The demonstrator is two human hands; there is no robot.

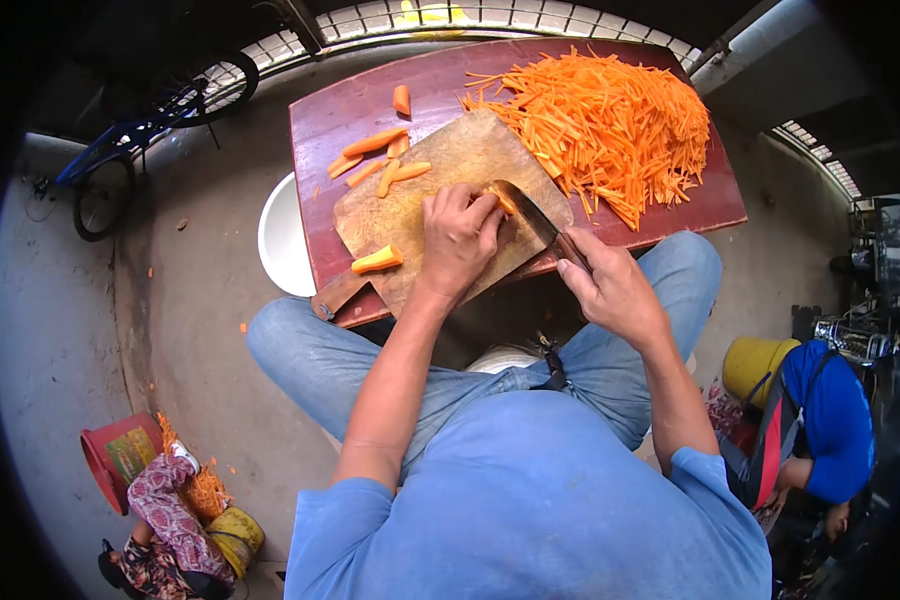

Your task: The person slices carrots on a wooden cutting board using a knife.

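Orange and mostly covered, a small cut carrot portion (503,202) is lying on a worn, light-brown wooden chopping board (370,215), beneath and beside the left hand (462,240). That hand's bent fingers are pressing close together over it; whether the thumb is pinching it, I cannot tell. The right hand (618,285) is gripping the handle of a long, dark-bladed metal knife (528,214), fingers wrapping round. Because the blade is sitting just beside the left fingertips, a shifting carrot or badly angled stroke could cause a cut. The board is lying askew on a dark-red table (335,120), its near corner apparently overhanging, so uneven pressure could tip it. A thick yellow-orange carrot chunk (377,259) is resting near the board's left edge, where a jolt could roll it off.
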